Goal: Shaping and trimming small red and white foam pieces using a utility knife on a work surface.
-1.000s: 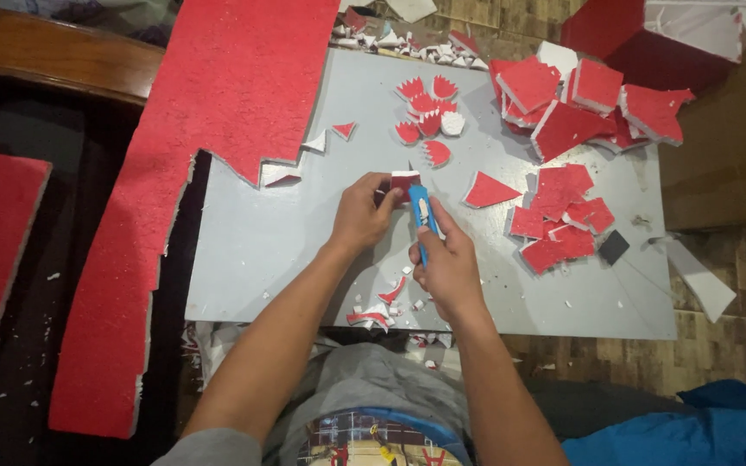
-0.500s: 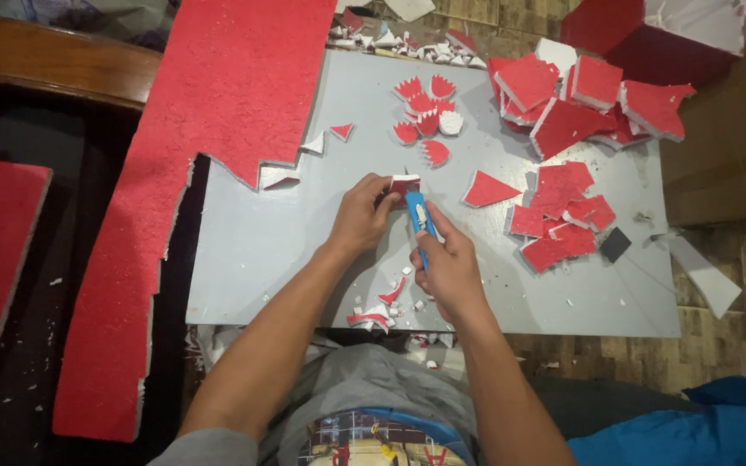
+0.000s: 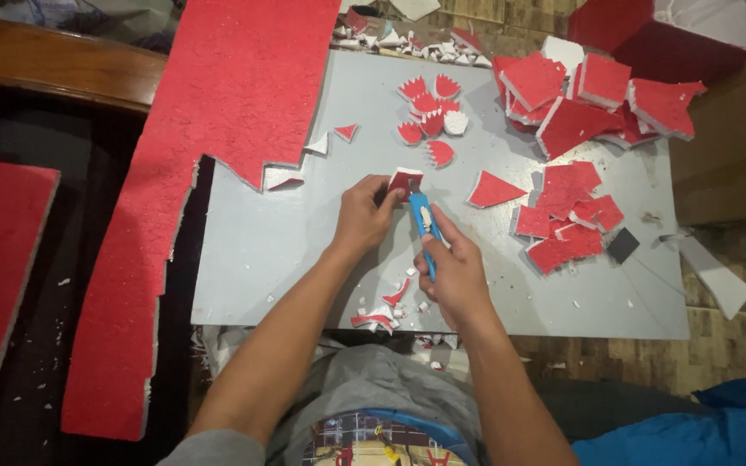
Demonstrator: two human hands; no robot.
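We find trimming in hand at frame centre: the left hand [image 3: 364, 216] pinches a small red foam piece [image 3: 405, 181] on the grey board [image 3: 261, 250], while the right hand [image 3: 455, 276] grips a blue knife [image 3: 422, 223] against it. We judge a steady, short cut is called for next.

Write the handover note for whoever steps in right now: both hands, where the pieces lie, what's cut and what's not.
Left hand: pinches a small red-faced white foam piece on the grey board.
Right hand: grip closed on the blue utility knife, tip at that piece.
Done: scalloped red pieces beyond the hands, trimmings at the near edge.
Left: stacked red foam squares at right, large red foam sheet at left.
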